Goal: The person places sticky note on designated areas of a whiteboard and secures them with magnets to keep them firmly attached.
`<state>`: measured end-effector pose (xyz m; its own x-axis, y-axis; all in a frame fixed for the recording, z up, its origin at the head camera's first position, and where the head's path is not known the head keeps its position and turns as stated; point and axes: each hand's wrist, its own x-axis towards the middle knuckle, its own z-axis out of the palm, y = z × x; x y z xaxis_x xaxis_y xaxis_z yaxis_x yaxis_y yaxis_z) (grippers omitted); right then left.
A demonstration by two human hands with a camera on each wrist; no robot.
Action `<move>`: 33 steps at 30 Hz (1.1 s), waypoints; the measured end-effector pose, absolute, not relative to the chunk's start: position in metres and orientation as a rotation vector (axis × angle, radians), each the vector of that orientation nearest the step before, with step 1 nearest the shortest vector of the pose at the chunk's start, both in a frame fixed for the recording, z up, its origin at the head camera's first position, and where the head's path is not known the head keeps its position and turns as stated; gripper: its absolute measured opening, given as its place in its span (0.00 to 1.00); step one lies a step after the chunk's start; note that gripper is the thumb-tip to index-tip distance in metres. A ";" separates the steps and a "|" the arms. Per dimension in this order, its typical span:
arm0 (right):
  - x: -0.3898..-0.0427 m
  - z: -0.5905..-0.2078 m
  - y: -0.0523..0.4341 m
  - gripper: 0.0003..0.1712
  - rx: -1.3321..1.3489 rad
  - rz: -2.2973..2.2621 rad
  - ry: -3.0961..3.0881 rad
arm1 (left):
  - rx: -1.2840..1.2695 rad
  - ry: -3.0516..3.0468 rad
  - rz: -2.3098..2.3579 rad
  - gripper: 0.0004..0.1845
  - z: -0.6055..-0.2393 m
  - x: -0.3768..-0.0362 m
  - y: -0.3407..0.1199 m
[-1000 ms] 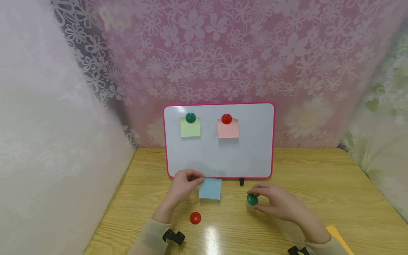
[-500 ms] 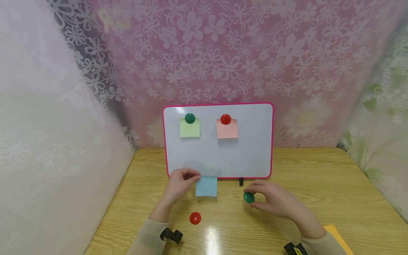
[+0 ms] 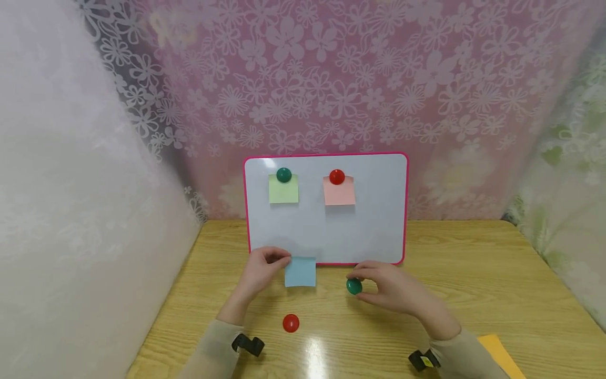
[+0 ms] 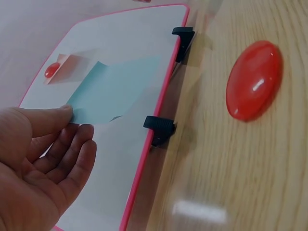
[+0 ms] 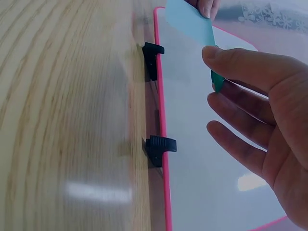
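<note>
My left hand (image 3: 261, 269) pinches a light blue sticky note (image 3: 300, 272) by its upper left corner, in front of the whiteboard's lower edge. In the left wrist view the thumb presses on the corner of the note (image 4: 113, 89). My right hand (image 3: 393, 287) grips a green round magnet (image 3: 354, 286) between thumb and fingers, to the right of the note. The right wrist view shows that magnet (image 5: 217, 81) edge-on, partly hidden by the thumb. The pink-framed whiteboard (image 3: 369, 231) stands upright behind both hands.
On the board, a green magnet (image 3: 284, 175) holds a pale green note (image 3: 283, 193), and a red magnet (image 3: 337, 177) a pink note (image 3: 339, 195). A loose red magnet (image 3: 291, 323) lies on the table. Black clips (image 4: 160, 126) support the board; something orange (image 3: 501, 353) lies at right.
Both hands have moved left and slightly up toward the board, the left with the blue sticky note, the right with the green magnet. The loose red magnet stays put.
</note>
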<state>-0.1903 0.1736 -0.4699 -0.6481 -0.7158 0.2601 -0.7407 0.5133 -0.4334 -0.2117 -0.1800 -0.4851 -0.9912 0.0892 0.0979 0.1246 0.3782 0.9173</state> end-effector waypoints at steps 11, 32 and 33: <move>-0.198 -0.471 0.159 0.22 1.356 0.834 -2.592 | -0.205 -2.565 -1.797 0.04 -0.494 -0.210 -0.193; -0.211 -0.471 0.124 0.23 1.279 0.835 -2.451 | -0.238 -2.552 -1.795 0.04 -0.500 -0.214 -0.196; -0.212 -0.472 0.122 0.23 1.276 0.842 -2.429 | -0.239 -2.541 -1.798 0.04 -0.500 -0.215 -0.195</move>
